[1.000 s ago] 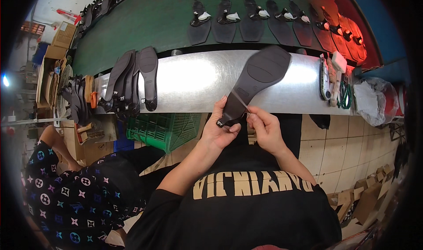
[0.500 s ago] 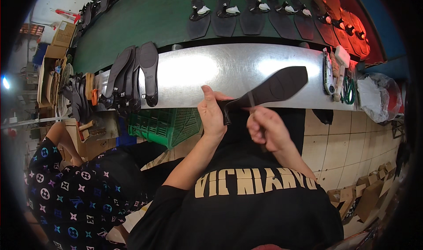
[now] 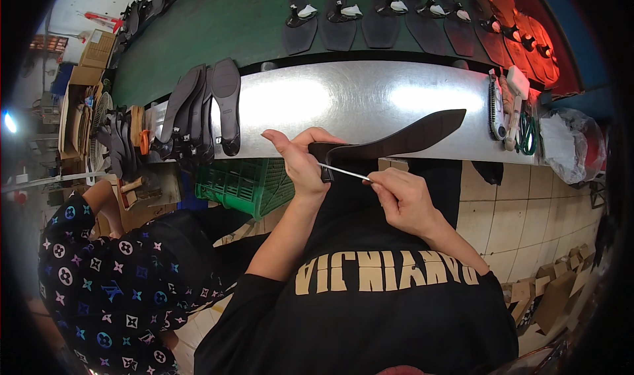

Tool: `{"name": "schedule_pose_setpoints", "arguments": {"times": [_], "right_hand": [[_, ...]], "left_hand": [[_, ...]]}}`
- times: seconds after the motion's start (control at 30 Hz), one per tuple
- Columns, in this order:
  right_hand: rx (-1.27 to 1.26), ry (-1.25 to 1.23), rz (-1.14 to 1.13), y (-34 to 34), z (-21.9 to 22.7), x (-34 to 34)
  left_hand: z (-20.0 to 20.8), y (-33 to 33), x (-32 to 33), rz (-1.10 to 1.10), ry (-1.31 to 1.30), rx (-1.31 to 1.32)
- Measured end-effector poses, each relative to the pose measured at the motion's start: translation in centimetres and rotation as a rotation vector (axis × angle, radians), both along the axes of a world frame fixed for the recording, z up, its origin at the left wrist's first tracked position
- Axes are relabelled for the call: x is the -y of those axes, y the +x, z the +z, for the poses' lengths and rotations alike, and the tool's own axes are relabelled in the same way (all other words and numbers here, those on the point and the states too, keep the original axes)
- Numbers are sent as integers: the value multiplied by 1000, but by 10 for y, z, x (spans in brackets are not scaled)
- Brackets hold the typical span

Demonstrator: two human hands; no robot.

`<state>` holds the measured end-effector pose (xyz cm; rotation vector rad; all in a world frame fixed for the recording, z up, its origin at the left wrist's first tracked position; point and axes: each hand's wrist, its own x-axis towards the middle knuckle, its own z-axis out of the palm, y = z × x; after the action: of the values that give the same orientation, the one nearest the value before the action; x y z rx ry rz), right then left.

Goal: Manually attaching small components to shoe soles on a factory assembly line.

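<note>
My left hand (image 3: 304, 162) is closed round the heel end of a black heeled sandal (image 3: 406, 137), its thumb sticking up. The sandal is tilted nearly edge-on, its toe end reaching to the right above the metal bench top. My right hand (image 3: 404, 200) pinches a thin, straight metal rod (image 3: 347, 172). This rod slants up to the left, and its far end reaches the heel area beside my left palm. Whether the tip touches the heel I cannot tell. Several dark soled sandals (image 3: 226, 101) lie in a pile on the bench at the left.
Behind the metal bench (image 3: 297, 97), a green belt (image 3: 218, 25) carries a row of black sandals (image 3: 380, 25). At the bench's right end lie a utility knife (image 3: 496, 107), green-handled scissors (image 3: 528, 134) and a clear plastic bag (image 3: 578, 144). A green crate (image 3: 231, 187) stands below; a co-worker (image 3: 125, 276) is at the left.
The sandal has rolled from showing its flat sole to nearly edge-on. My right hand has moved slightly down, its rod swinging from near-upright beside the sole to a slant toward the heel.
</note>
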<state>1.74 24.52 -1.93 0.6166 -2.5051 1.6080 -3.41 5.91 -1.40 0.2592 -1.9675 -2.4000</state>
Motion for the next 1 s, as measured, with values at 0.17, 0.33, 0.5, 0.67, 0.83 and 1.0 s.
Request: {"name": "schedule_pose_setpoints", "arguments": {"times": [0.17,0.33,0.5,0.67,0.83,1.0], "right_hand": [[16,-75,210,9,22,-1],[16,-64,-68,-7,10,0],[52,-41,-78,-1,2,20],[128,36,20,1,7,19],[99,66,223,25,-3,23],[158,-8,-234,-10,16,-9]], "left_hand": [[4,-7,8,-49,265,-2],[0,-3,-12,-166,1268,453],[-23,-5,-9,-109,1287,517],[-30,-10,2,-115,1087,451],[-36,-15,9,1,995,475],[4,-48,74,447,411,529]]}}
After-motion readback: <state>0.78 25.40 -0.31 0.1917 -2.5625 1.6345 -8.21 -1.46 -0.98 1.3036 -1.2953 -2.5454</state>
